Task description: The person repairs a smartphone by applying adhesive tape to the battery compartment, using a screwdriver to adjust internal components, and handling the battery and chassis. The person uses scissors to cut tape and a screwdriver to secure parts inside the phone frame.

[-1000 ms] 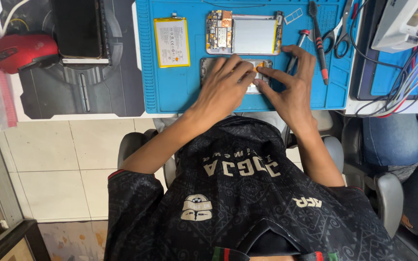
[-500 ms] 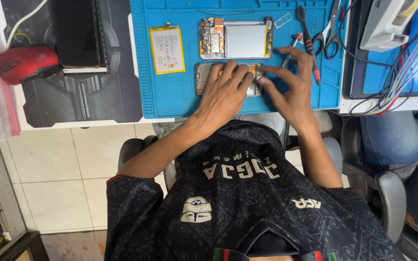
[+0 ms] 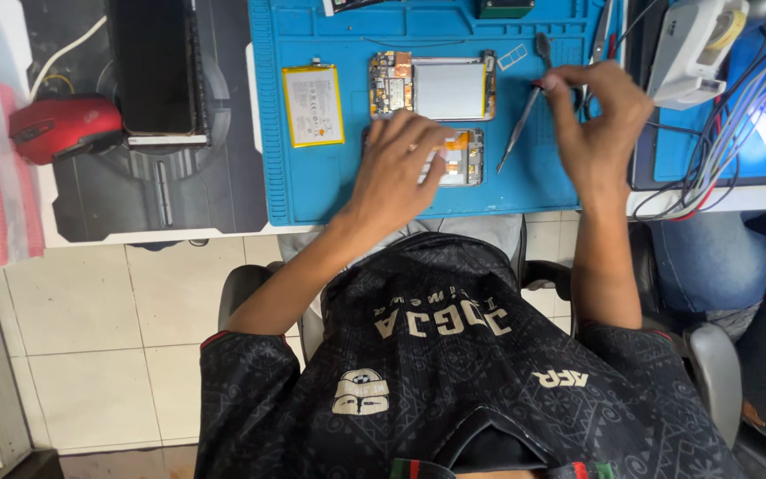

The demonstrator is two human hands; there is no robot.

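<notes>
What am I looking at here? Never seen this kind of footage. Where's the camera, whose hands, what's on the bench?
There is no machine: a person is working with two bare hands, and the single camera is worn on their head, looking down over their dark patterned shirt at a bench.

The left hand rests on a small opened phone part lying on a blue work mat. The right hand has its fingers closed on a thin screwdriver, whose tip points down toward the mat.

Also on the mat: a flat yellow-edged battery and an opened phone body with its circuit board showing.

Left of the mat sit a dark slab-like device and a red computer mouse. At the far right are a white tool unit and a bundle of cables. Another person's leg in jeans shows at the right edge.
</notes>
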